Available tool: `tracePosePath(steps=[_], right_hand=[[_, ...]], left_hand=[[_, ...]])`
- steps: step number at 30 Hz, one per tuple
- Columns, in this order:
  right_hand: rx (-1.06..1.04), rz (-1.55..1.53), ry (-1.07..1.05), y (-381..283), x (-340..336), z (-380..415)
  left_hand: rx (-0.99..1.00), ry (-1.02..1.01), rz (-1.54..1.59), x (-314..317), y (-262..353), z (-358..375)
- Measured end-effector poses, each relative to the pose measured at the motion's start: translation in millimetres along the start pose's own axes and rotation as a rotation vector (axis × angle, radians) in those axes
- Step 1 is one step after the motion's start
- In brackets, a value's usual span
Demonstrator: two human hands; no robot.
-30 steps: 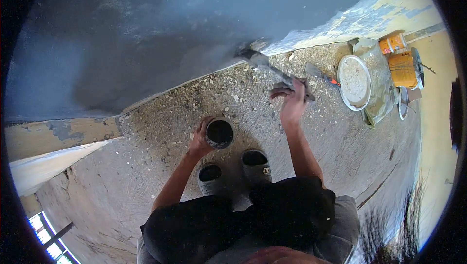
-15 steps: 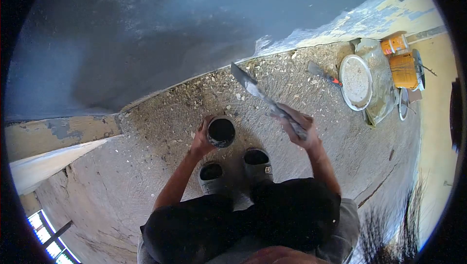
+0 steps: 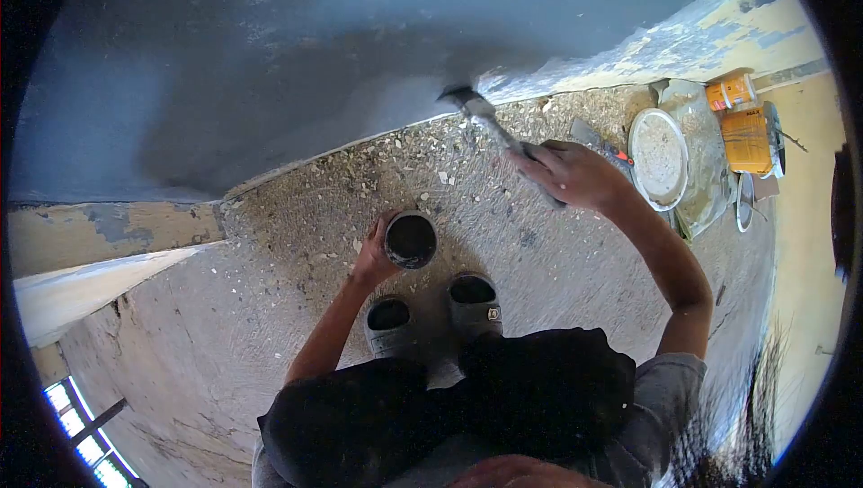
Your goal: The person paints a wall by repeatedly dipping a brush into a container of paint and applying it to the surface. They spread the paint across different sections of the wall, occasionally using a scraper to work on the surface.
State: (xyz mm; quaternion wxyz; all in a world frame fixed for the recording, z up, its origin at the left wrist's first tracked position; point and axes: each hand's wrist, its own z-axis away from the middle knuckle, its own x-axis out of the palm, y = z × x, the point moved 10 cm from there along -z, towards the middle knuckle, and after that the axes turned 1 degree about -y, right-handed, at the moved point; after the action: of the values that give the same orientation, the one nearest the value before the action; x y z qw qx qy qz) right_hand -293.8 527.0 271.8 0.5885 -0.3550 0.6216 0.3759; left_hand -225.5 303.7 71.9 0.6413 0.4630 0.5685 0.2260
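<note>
My left hand [image 3: 377, 252] is closed around the side of a small round can [image 3: 413, 240], held upright above the floor with dark contents inside. In my right hand [image 3: 568, 173] is the handle of a paintbrush [image 3: 486, 114] with dark bristles and a pale, paint-smeared neck. Its bristle end reaches the bottom of the dark grey painted wall [image 3: 297, 66], close to a patch of pale peeling paint [image 3: 629, 52]. Whether the bristles press on the wall is hard to tell.
Paint flakes lie over the rough concrete floor [image 3: 297, 290]. To the right are a scraper [image 3: 593, 139] with a red-tipped handle, a white lid [image 3: 659, 160], a crumpled sheet [image 3: 706, 164] and orange buckets [image 3: 748, 140]. My grey clogs [image 3: 473, 304] stand below the can.
My right hand has moved up and forward, carrying the paintbrush from the floor's edge to the lower wall. My left hand and the can have barely moved.
</note>
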Motion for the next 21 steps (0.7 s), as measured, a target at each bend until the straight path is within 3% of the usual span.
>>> tracePosePath(steps=[5,7,11,14,21], right_hand=[[0.121,-0.032,0.249,-23,-57,47],[0.157,-0.022,0.308,-32,-54,62],[0.190,-0.223,0.224,-29,-3,72],[0.146,-0.229,0.024,-11,42,66],[-0.018,-0.131,-0.148,6,72,42]], left_hand=[[0.010,0.007,-0.113,8,-8,8],[-0.049,0.020,0.048,9,-16,7],[0.007,-0.008,-0.116,15,-13,12],[-0.003,0.014,-0.145,8,3,9],[-0.101,0.186,0.093,-2,9,33]])
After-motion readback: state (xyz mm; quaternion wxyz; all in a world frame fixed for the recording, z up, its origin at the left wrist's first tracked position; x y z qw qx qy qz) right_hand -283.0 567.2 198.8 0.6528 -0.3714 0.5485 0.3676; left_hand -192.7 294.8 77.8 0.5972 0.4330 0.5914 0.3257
